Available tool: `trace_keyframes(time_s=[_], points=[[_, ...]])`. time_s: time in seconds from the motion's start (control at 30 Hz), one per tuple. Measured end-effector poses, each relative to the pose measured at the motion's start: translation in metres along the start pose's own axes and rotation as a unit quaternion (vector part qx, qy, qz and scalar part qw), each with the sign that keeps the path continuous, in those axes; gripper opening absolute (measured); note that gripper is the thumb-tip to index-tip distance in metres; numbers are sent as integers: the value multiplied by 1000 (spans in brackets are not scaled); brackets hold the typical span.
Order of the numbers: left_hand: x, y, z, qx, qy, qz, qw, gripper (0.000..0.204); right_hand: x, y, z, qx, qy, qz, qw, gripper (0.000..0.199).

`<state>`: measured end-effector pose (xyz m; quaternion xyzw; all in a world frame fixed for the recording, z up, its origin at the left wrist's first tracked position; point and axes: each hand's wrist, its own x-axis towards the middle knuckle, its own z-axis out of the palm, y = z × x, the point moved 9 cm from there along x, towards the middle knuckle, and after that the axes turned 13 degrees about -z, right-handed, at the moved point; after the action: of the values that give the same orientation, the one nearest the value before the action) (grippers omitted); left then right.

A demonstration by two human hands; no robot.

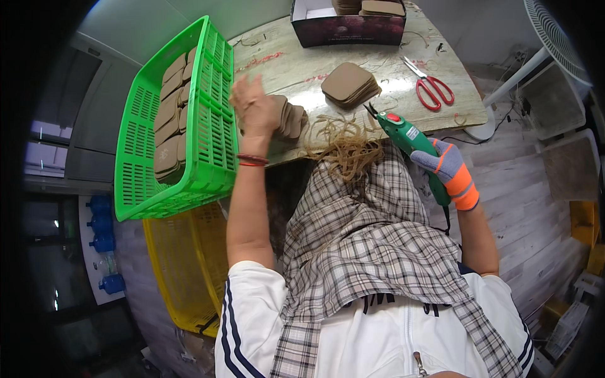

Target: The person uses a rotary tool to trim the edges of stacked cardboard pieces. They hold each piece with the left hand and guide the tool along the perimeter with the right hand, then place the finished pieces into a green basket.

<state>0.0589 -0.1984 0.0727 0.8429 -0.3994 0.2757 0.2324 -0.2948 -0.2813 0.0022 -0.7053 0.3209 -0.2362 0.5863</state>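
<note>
Worktop (296, 69): pale slab, carrying a dark box, card stacks, red scissors (433, 88) and loose twine.
Green crate (183, 120): tilted at the worktop's left edge, brown cards stacked inside; a yellow crate (189, 271) sits below it.
Twine (343, 142): tangled heap at the near edge, spilling onto the checked cloth on the lap.
Card stacks (350, 83): one fanned pile mid-worktop, another by the left hand.
Cutter (409, 138): green powered tool, tip just above the twine.
Right hand (450, 170): gloved, wrapped around the cutter's grip.
Left hand (255, 107): bare, fingers spread wide, holding nothing, over the nearer stack; possibly touching it, blurred.
Risk: I judge the crate could slide off, being tilted; the cutter's blade could snag twine or nick the bare hand nearby.
</note>
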Motion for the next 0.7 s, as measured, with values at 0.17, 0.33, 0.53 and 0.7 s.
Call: trace_keyframes(time_s=[0.17, 0.33, 0.53, 0.7], points=[[-16, 86, 87, -88, -167, 27, 982, 42, 0, -1, -1, -18, 29, -14, 999, 32], [-36, 84, 124, -135, -159, -57, 976, 51, -2, 11, -4, -5, 36, -1, 999, 32], [-34, 100, 85, -238, -148, -136, 950, 37, -3, 30, -10, 18, 63, 9, 998, 30], [-56, 84, 99, -698, -172, -343, 604, 16, -2, 28, -6, 41, 74, 10, 996, 26]])
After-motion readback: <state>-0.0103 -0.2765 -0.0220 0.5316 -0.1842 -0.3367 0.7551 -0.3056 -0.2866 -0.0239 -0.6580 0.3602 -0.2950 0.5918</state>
